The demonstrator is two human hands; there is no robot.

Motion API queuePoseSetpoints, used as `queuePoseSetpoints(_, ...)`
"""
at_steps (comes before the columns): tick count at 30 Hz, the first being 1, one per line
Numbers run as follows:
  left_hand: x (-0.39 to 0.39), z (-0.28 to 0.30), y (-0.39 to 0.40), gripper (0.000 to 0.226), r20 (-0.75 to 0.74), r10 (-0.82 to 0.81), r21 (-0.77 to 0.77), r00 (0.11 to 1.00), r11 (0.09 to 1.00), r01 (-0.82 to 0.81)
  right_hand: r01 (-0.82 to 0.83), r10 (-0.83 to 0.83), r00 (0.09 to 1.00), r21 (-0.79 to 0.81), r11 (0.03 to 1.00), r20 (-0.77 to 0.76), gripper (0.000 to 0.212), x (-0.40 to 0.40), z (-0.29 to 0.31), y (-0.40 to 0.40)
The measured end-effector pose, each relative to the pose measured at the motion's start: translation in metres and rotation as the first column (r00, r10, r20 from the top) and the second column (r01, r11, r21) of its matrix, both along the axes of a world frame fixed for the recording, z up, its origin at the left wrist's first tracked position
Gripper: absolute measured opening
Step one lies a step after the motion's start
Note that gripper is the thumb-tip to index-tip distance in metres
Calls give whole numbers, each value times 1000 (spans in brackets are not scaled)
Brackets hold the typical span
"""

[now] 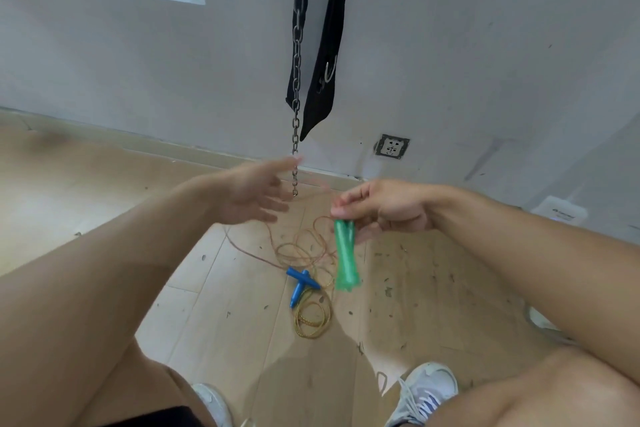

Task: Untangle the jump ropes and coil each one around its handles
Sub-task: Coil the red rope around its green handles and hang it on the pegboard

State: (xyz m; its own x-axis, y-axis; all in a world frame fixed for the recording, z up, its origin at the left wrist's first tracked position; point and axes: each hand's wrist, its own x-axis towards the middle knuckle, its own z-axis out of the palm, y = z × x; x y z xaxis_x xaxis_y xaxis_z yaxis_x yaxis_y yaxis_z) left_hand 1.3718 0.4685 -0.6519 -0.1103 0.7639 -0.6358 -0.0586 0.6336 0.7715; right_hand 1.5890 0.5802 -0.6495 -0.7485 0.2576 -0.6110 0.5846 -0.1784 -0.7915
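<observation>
Bare wooden floor (86,191) extends left of the tangle; the white wall (450,62) bounds the far side. The right hand (384,208) pinches two green handles (344,255) together, hanging downward. The left hand (254,192) is raised, fingers spread; motion blur hides any rope contact. Blue handles (301,282) lie crossed on the floor among thin orange rope (304,246) and yellow rope (311,319).

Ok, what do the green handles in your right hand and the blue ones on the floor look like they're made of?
Green handles: likely translucent plastic, glossy; light seems to pass through them, though motion blurs the detail. Blue handles: likely opaque hard plastic, with a smooth, even colour and a slight sheen. Neither can be confirmed by look alone.
</observation>
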Motion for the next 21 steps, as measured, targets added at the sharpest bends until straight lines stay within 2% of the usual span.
queuePoseSetpoints(2,23,2,-4,90,-37,-281,-29,959,960,280,218,-214,972,26,976,-95,10,-8,2,-1)
queuePoseSetpoints(4,42,5,-6,78,-81,-412,-13,908,911,412,426,-419,892,3,905,-168,5,-14,1,0)
queuePoseSetpoints(6,55,6,-7,68,-128,-396,-4,909,917,399,556,-544,809,-8,831,-222,4,-16,-1,1)
queuePoseSetpoints(9,63,2,-5,44,-106,-261,76,959,960,270,633,-612,743,-11,774,-272,8,-17,-1,3)
queuePoseSetpoints(11,61,2,-4,33,-66,-205,90,977,973,210,614,-582,765,42,788,-275,13,-14,-1,4)
queuePoseSetpoints(12,60,2,-3,29,-94,-200,76,975,975,207,576,-533,805,127,808,-262,17,-12,0,4)
queuePoseSetpoints(13,59,2,-3,26,-175,-213,53,961,973,225,516,-466,853,239,823,-236,23,-9,1,5)
queuePoseSetpoints(15,58,3,-4,20,-415,-250,3,875,961,276,390,-349,921,416,821,-173,34,-3,5,4)
queuePoseSetpoints(18,56,2,-2,20,-614,-250,-41,749,957,286,254,-226,967,520,816,-117,36,2,13,-1)
queuePoseSetpoints(19,56,2,-1,21,-634,-243,-46,734,960,278,214,-195,976,572,792,-96,38,3,16,-2)
queuePoseSetpoints(21,53,6,1,25,-646,-225,-37,730,964,264,201,-201,976,713,672,-85,45,4,16,3)
